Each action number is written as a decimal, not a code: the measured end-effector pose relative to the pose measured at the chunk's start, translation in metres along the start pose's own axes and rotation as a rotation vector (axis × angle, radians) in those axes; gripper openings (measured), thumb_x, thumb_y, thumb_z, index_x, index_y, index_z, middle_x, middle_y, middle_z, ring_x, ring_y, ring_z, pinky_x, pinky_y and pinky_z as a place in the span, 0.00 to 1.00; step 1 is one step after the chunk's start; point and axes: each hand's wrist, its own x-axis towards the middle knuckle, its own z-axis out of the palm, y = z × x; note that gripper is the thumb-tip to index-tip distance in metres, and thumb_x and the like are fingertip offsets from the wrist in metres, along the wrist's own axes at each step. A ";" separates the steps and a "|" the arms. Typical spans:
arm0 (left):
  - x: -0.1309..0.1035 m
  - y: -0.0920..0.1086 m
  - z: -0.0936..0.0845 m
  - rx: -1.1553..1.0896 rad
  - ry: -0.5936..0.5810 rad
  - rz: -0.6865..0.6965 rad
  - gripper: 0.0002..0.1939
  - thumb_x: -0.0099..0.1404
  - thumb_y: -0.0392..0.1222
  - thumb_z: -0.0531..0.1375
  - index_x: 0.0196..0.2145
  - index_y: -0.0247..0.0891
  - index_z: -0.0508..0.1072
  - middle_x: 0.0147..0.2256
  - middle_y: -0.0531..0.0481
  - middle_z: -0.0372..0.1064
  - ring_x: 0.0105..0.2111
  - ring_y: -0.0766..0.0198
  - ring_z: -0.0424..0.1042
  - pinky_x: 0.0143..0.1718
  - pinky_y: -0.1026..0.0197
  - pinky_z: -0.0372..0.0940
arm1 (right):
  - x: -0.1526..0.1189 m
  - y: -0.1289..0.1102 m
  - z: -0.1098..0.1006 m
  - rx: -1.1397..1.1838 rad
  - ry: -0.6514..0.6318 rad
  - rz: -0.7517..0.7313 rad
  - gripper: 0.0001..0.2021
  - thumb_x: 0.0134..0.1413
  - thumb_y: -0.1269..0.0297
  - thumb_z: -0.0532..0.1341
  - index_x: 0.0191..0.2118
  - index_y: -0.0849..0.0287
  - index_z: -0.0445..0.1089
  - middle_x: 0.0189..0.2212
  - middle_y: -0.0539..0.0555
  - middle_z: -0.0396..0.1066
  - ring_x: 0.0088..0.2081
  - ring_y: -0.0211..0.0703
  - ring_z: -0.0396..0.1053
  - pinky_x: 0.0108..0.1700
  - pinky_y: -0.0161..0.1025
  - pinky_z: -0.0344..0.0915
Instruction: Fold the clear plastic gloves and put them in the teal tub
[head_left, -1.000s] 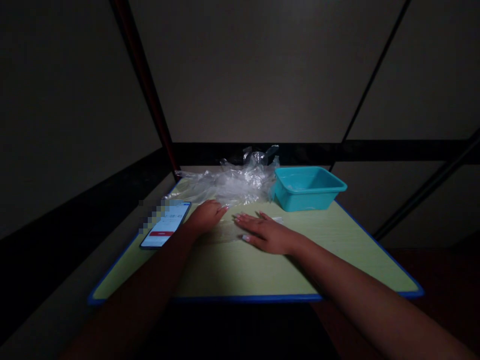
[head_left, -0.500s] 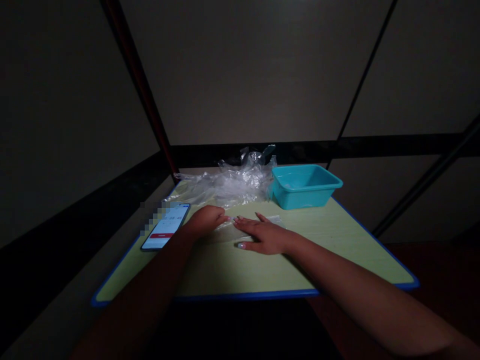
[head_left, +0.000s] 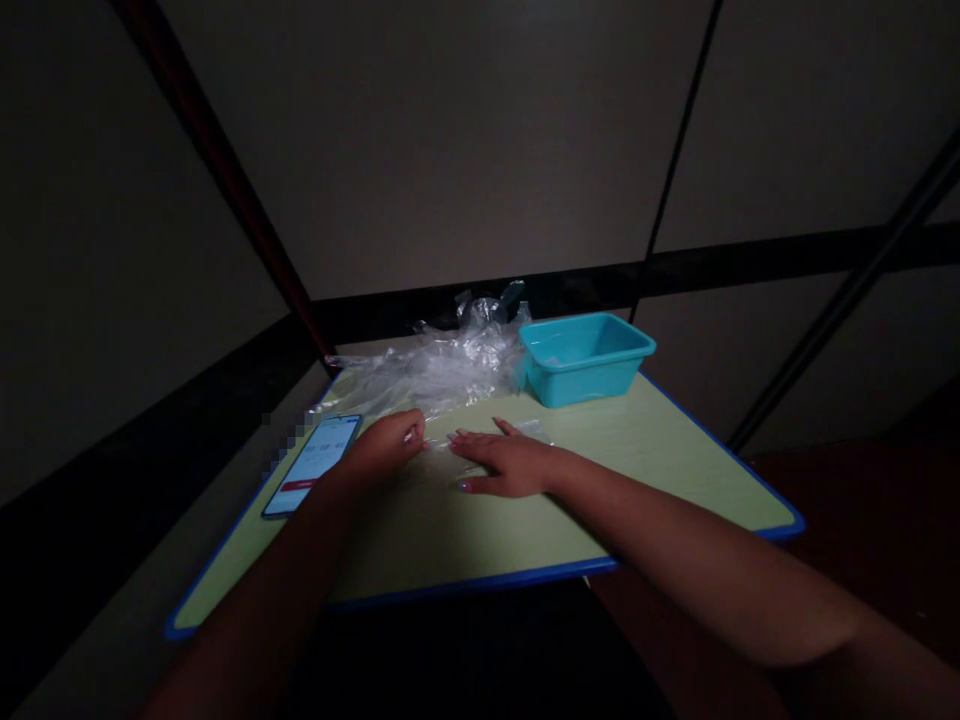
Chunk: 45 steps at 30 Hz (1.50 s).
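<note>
A clear plastic bag [head_left: 536, 431] lies flat on the pale green table [head_left: 652, 480], partly under my right hand. My right hand [head_left: 510, 462] rests palm down on it with the fingers spread. At the bag's left end is my left hand [head_left: 391, 440], its fingers curled closed; what they pinch is too small and dark to make out. Behind both hands spreads a crumpled heap of clear plastic bags [head_left: 450, 365]. The turquoise basin [head_left: 589, 380] stands right of the heap, with something clear inside it.
A phone [head_left: 315, 465] with a lit screen lies at the table's left edge, close beside my left forearm. The table has a blue rim [head_left: 525, 577]. Behind it rises a panelled wall [head_left: 465, 150] with a dark band.
The view has turned, so the table sits further left and tilted. My left hand's thumb is now tucked in against its curled fingers. My right hand stays flat on the bag.
</note>
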 end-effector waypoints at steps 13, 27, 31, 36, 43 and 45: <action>-0.035 -0.010 0.001 0.049 0.081 0.224 0.07 0.59 0.35 0.53 0.30 0.38 0.71 0.34 0.49 0.68 0.36 0.61 0.67 0.39 0.59 0.62 | 0.001 0.001 0.001 -0.024 -0.015 0.009 0.33 0.57 0.47 0.53 0.64 0.57 0.49 0.64 0.57 0.47 0.65 0.49 0.43 0.63 0.56 0.29; -0.073 -0.023 0.009 0.377 0.105 0.284 0.24 0.61 0.30 0.49 0.52 0.44 0.69 0.54 0.49 0.65 0.55 0.55 0.62 0.53 0.46 0.61 | 0.005 0.004 0.004 -0.032 -0.032 0.015 0.35 0.55 0.47 0.54 0.65 0.56 0.48 0.64 0.57 0.46 0.65 0.50 0.42 0.63 0.58 0.30; -0.082 -0.019 0.005 0.455 0.141 0.251 0.24 0.60 0.29 0.49 0.49 0.46 0.72 0.57 0.50 0.61 0.57 0.52 0.60 0.55 0.41 0.56 | 0.004 0.005 0.004 -0.029 -0.030 0.009 0.36 0.54 0.46 0.54 0.65 0.56 0.47 0.64 0.57 0.45 0.65 0.51 0.42 0.63 0.58 0.29; -0.085 -0.020 0.005 0.432 0.122 0.235 0.25 0.58 0.29 0.48 0.49 0.44 0.72 0.54 0.49 0.65 0.57 0.54 0.60 0.56 0.40 0.55 | 0.004 0.003 0.003 -0.039 -0.044 0.023 0.36 0.54 0.46 0.54 0.65 0.56 0.47 0.64 0.57 0.45 0.65 0.50 0.41 0.63 0.56 0.30; -0.083 -0.020 0.010 0.363 0.107 0.209 0.26 0.56 0.27 0.48 0.50 0.41 0.70 0.53 0.48 0.67 0.57 0.57 0.60 0.59 0.40 0.52 | -0.001 0.003 0.003 -0.046 0.000 0.002 0.35 0.55 0.47 0.54 0.65 0.56 0.47 0.65 0.58 0.44 0.65 0.51 0.42 0.62 0.58 0.26; -0.083 -0.020 0.012 0.345 0.119 0.188 0.27 0.57 0.27 0.48 0.51 0.41 0.69 0.54 0.47 0.65 0.57 0.58 0.60 0.59 0.43 0.53 | -0.001 0.003 0.004 -0.070 0.044 -0.012 0.35 0.56 0.48 0.54 0.65 0.54 0.45 0.65 0.57 0.41 0.65 0.51 0.41 0.62 0.59 0.25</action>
